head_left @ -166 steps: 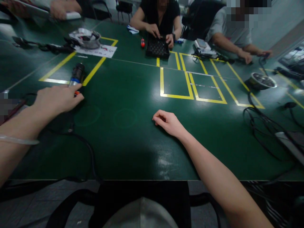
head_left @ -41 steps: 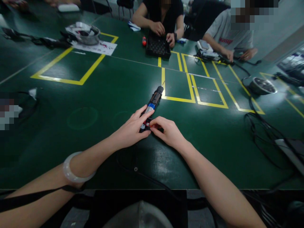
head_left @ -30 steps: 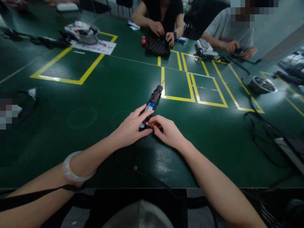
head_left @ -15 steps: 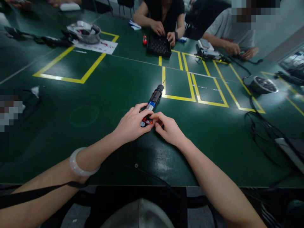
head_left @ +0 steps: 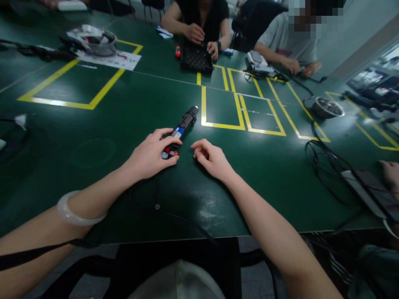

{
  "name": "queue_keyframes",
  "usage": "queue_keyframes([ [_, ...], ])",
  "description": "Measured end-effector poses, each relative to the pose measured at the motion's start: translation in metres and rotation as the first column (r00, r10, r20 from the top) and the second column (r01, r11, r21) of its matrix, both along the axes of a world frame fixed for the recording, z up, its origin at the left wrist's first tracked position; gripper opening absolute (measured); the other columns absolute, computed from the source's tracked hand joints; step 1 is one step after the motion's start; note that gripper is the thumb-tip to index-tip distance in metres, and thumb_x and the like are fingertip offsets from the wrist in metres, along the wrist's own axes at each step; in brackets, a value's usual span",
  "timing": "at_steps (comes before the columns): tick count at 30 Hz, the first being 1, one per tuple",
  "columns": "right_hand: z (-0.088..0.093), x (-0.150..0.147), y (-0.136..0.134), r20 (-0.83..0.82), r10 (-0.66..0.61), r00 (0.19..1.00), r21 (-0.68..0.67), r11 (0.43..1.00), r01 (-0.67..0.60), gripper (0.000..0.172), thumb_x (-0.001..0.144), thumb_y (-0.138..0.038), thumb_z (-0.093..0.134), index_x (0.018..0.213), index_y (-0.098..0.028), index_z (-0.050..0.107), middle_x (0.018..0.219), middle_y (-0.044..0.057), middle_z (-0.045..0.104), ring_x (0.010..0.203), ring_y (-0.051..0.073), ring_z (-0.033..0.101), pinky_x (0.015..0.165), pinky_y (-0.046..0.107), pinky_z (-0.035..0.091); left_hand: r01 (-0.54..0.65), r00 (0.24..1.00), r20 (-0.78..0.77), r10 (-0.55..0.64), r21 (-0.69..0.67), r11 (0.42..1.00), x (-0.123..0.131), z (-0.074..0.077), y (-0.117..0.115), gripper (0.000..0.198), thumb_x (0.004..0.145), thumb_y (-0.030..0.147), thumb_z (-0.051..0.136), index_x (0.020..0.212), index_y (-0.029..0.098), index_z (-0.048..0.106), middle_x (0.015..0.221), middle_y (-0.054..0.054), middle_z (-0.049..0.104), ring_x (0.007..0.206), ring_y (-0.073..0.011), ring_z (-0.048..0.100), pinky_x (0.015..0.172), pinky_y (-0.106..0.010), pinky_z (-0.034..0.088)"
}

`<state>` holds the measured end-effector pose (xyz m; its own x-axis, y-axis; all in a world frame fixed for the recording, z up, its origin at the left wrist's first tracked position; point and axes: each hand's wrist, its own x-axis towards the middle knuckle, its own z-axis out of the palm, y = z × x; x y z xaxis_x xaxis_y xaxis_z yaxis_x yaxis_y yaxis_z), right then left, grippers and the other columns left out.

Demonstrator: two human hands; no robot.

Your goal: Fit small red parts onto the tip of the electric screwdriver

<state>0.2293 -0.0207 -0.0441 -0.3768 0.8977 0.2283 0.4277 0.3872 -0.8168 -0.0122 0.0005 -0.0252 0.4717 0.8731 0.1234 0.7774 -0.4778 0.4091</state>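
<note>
An opened-up electric screwdriver (head_left: 183, 125), slim and dark with a blue and silver middle, lies slanted on the green table. Red and orange parts show at its near end. My left hand (head_left: 151, 153) is closed around that end, fingers over the top and thumb along the near side; the palm hides part of the body. To the right, my right hand (head_left: 213, 158) is apart from the tool, its fingers loosely bent with a gap to the thumb. Nothing shows in it.
Yellow tape (head_left: 222, 125) marks boxes ahead. Across the table a person works over a black tray (head_left: 196, 62), near a red object (head_left: 178, 51). A metal bowl (head_left: 99, 43) stands far left, another bowl (head_left: 328, 108) right. Black cables (head_left: 324, 170) lie at right.
My right hand has come off the screwdriver's near end, leaving a gap. My left hand still holds the tool. The view has swung right, so the scene sits further left.
</note>
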Motion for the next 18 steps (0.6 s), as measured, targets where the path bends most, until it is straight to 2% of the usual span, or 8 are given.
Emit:
queue_keyframes([
  [4,-0.001,0.000,0.001,0.003,0.008,1.000,0.006,1.000,-0.008,0.021,0.091,-0.018,0.047,0.109,-0.019,0.057,0.086,0.000,0.067,0.072,0.012,0.059,0.072,0.026,0.045,-0.062,0.998,-0.023,0.063,0.023,0.998,-0.031,-0.002,0.013,0.049,0.088,0.053,0.063,0.129,0.027,0.067,0.155,-0.008,0.042,0.140,-0.0361,0.044,0.119,-0.054,0.037],
  [8,-0.002,0.000,0.002,-0.008,0.017,1.000,0.031,0.999,-0.017,0.020,0.092,-0.018,0.048,0.108,-0.017,0.059,0.085,0.001,0.067,0.072,0.013,0.060,0.073,0.026,0.045,-0.134,0.988,-0.071,0.136,0.039,0.990,-0.073,0.004,0.023,0.050,0.096,0.053,0.057,0.132,0.018,0.063,0.154,-0.009,0.040,0.144,-0.0349,0.039,0.123,-0.054,0.031],
  [10,-0.002,0.000,0.002,-0.010,0.019,1.000,0.035,0.999,-0.019,0.019,0.091,-0.017,0.048,0.107,-0.016,0.060,0.084,0.002,0.067,0.073,0.013,0.060,0.074,0.026,0.045,-0.180,0.980,-0.080,0.184,0.055,0.982,-0.095,0.007,0.029,0.055,0.099,0.061,0.051,0.131,0.017,0.061,0.155,-0.007,0.040,0.146,-0.0352,0.035,0.125,-0.053,0.028],
  [15,0.000,-0.001,0.001,0.031,0.010,0.999,0.014,1.000,-0.011,0.018,0.092,-0.016,0.049,0.105,-0.018,0.061,0.086,0.002,0.068,0.076,0.014,0.061,0.075,0.026,0.045,-0.325,0.940,-0.079,0.331,0.084,0.942,-0.152,0.008,0.057,0.073,0.090,0.084,0.045,0.125,0.023,0.062,0.154,0.007,0.043,0.145,-0.0342,0.035,0.128,-0.051,0.024],
  [18,-0.001,-0.002,0.001,0.045,0.009,0.999,0.015,1.000,-0.010,0.018,0.092,-0.017,0.049,0.105,-0.018,0.062,0.086,0.002,0.068,0.076,0.014,0.061,0.075,0.026,0.045,-0.432,0.896,-0.112,0.430,0.004,0.902,-0.187,0.011,0.075,0.080,0.086,0.086,0.048,0.133,0.022,0.058,0.160,0.011,0.036,0.148,-0.0417,0.027,0.128,-0.060,0.018],
])
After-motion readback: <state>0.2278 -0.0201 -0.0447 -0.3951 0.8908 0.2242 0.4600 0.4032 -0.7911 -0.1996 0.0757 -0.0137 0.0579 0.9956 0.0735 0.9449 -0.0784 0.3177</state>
